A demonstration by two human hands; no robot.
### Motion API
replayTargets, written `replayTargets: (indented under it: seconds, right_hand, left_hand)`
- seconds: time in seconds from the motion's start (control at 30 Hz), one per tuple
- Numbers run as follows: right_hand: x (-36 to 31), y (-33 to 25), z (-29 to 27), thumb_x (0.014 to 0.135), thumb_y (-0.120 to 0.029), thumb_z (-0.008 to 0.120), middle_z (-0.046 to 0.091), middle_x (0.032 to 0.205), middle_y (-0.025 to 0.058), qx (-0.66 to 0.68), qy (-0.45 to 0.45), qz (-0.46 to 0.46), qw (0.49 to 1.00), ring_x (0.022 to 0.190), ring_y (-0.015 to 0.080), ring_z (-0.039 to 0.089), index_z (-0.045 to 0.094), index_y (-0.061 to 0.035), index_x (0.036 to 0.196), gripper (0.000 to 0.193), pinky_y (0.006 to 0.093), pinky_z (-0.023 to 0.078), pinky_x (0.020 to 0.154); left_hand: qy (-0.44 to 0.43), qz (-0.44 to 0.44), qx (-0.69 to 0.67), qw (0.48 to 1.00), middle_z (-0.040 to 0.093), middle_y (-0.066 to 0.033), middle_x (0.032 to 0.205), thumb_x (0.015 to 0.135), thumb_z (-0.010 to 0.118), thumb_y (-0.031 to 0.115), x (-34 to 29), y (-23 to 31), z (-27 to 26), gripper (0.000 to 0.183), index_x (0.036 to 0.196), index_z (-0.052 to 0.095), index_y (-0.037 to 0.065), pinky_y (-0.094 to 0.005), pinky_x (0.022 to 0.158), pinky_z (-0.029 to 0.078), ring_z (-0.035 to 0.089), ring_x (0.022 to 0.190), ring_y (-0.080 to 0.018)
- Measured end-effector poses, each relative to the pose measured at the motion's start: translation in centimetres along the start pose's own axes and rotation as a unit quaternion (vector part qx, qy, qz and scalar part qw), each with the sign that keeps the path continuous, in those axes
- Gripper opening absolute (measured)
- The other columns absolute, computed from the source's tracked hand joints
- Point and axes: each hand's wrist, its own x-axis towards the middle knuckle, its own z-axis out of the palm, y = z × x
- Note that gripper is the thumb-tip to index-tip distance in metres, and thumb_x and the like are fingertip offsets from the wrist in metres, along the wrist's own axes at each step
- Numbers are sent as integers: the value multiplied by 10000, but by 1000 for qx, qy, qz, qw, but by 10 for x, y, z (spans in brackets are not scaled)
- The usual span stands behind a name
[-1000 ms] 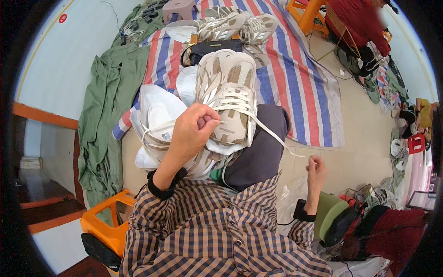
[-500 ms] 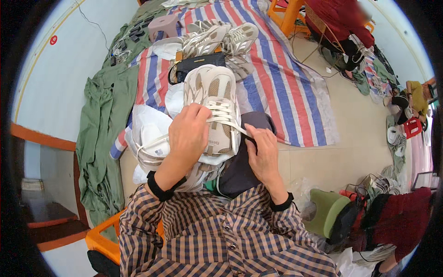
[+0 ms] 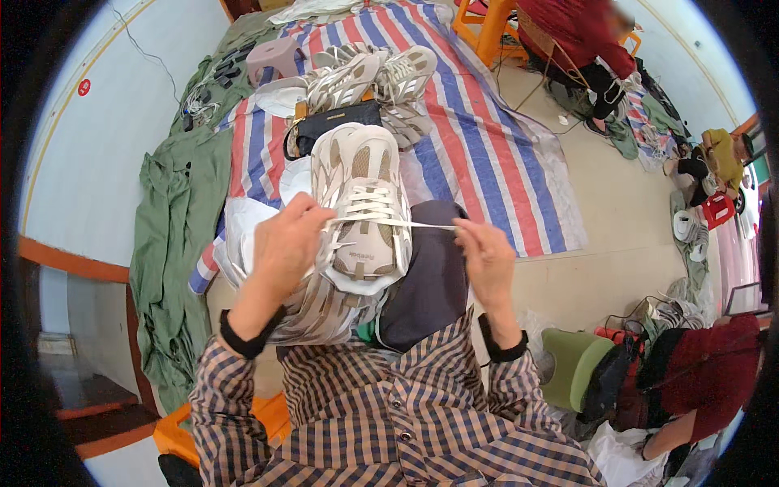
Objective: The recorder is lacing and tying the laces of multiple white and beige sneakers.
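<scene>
**Hand Positions at the Shoe**

Your left hand [image 3: 286,243] is raised in front of your chest, wrist bent, fingers curled against the left side of the shoe [image 3: 363,207]. It grips the shoe and the near end of the lace [image 3: 406,224] at the eyelets. The shoe is cream and beige, toe pointing away from you, resting on your lap over a white wrapper [image 3: 243,235].

The lace runs level from the shoe to your right hand [image 3: 487,260]. That hand sits just right of the shoe, fingers pinched shut on the lace end, forearm coming up from the lower edge. Both wrists carry dark bands.

Left of you lies a green cloth [image 3: 174,243] along the wall. Beyond the shoe a black bag [image 3: 329,126] and more shoes [image 3: 381,73] lie on a striped tarp [image 3: 487,154]. At the far right, another person [image 3: 698,390] in red sits beside a green stool [image 3: 572,365], well apart from your hands.
</scene>
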Motion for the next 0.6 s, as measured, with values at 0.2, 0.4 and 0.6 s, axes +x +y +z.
replayTargets:
  seconds: [0.2, 0.4, 0.6]
  right_hand:
    - [-55, 91, -21, 916, -67, 558, 632, 724, 48, 31, 23, 141, 989, 616, 108, 550, 686, -6, 1021, 177, 257, 432, 571]
    - [-184, 168, -23, 909, -183, 598, 618, 687, 49, 77, -7, 320, 944, 595, 100, 535, 690, 23, 985, 238, 253, 439, 560]
    - [-296, 200, -2, 897, -261, 641, 628, 709, 48, 235, -18, 454, 859, 623, 79, 543, 684, 60, 961, 330, 233, 436, 562]
  left_hand:
    - [7, -75, 11, 997, 599, -76, 814, 823, 588, 24, -63, -81, -41, 181, 946, 691, 109, -316, 591, 474, 598, 688, -243]
    - [124, -320, -159, 926, 620, -54, 776, 867, 561, 14, -134, -130, -54, 168, 978, 685, 0, -268, 660, 470, 587, 750, -117]
    - [142, -370, -34, 917, 672, -81, 817, 871, 575, 103, -228, -168, -29, 178, 943, 691, -12, -268, 672, 465, 605, 734, -141]
